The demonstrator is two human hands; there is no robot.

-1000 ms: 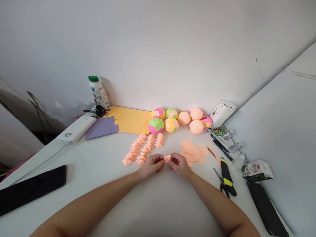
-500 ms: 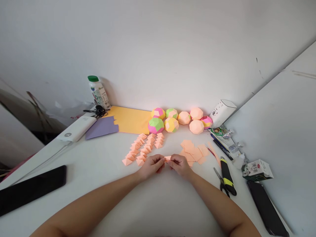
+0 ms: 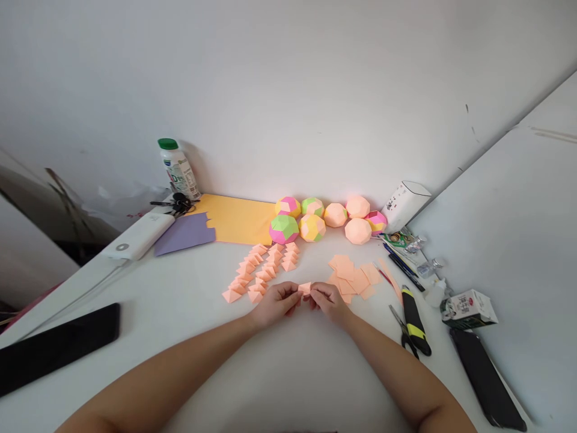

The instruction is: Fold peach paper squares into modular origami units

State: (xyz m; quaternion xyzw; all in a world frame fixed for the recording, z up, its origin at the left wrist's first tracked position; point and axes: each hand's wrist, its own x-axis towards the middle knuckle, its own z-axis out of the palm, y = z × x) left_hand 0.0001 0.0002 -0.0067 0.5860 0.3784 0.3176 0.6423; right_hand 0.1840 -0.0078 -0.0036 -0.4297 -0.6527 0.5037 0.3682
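Between my two hands is a small folded piece of peach paper (image 3: 305, 288). My left hand (image 3: 280, 300) pinches its left side, and my right hand (image 3: 330, 300) is closed on its right side; some fingertips are hidden behind it. Left of my hands, folded peach paper units (image 3: 232, 294) stand in three slanting rows. Flat peach paper pieces (image 3: 345, 269) lie in a loose pile just beyond my right hand. Along the wall sit several faceted paper balls (image 3: 284, 228) in peach, green, yellow and pink.
At right lie scissors (image 3: 402, 328), a black-and-yellow utility knife (image 3: 415, 322), pens (image 3: 403, 267), a small carton (image 3: 469, 310) and a dark phone (image 3: 487, 379). At left are a black phone (image 3: 61, 349), a white power bank (image 3: 142, 236), keys (image 3: 181, 204), purple paper (image 3: 184, 234), yellow paper (image 3: 238, 219) and a bottle (image 3: 179, 171).
The folded paper has tilted between my fingers, and more of its face shows. My right fingers have shifted slightly at its edge. The view has moved a little.
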